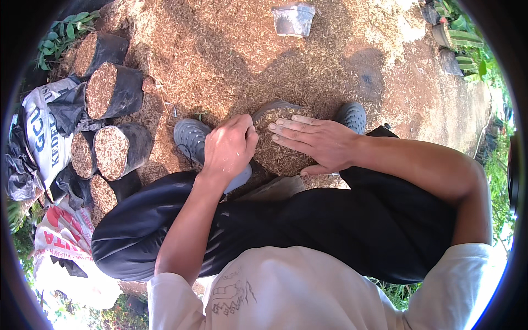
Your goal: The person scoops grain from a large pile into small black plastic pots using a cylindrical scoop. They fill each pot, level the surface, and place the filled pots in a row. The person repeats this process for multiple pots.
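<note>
Between my feet stands a black plastic grow bag (276,104), filled to near its rim with a brown mix of soil and husk (280,159). My left hand (230,144) is closed at the bag's left edge, its fingertips curled out of sight and bits of husk stuck to the skin. My right hand (316,141) lies flat across the top of the mix, fingers stretched toward the left and thumb apart. Most of the bag's side is hidden by my hands and legs.
Several filled black grow bags (129,92) stand at the left, beside printed white sacks (48,129). A grey, dirt-smeared pail (293,21) sits on the husk-strewn ground (220,60) ahead. Grey clogs (191,138) flank the bag. Potted plants (465,38) line the far right.
</note>
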### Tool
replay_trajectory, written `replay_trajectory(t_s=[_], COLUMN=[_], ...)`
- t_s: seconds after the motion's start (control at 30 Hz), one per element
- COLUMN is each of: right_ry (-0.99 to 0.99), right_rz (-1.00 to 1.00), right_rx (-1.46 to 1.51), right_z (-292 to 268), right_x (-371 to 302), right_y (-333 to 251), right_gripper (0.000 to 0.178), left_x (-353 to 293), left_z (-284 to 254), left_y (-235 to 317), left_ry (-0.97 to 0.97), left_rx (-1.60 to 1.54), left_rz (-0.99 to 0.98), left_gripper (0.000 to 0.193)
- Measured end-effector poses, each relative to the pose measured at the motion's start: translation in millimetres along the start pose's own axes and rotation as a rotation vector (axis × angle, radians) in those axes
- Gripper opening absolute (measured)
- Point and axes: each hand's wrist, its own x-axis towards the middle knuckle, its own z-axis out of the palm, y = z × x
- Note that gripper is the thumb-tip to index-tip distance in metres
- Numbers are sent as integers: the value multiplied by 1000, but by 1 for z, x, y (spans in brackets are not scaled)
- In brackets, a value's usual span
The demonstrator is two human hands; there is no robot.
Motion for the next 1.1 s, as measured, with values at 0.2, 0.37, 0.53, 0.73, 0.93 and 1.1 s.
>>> replay_trajectory(t_s=[0.2,0.37,0.53,0.73,0.93,1.1], right_ry=[227,568,622,-22,-138,-24], right_rz=[9,371,860,993,848,762], right_rx=[25,184,500,811,831,835], right_z=[-5,-5,5,-5,-8,5], right_x=[-13,-36,-39,-48,-47,-49], right_y=[9,20,31,34,22,17], right_gripper=[63,50,41,36,49,43], left_x=[-13,-24,2,8,-7,-43], left_z=[5,45,89,99,85,84], left_y=[17,55,75,74,70,73], left_ry=[131,11,-92,-75,-112,-222], left_rx=[-19,132,313,328,274,286], left_rz=[59,380,390,409,417,443], left_gripper=[24,69,87,93,92,95])
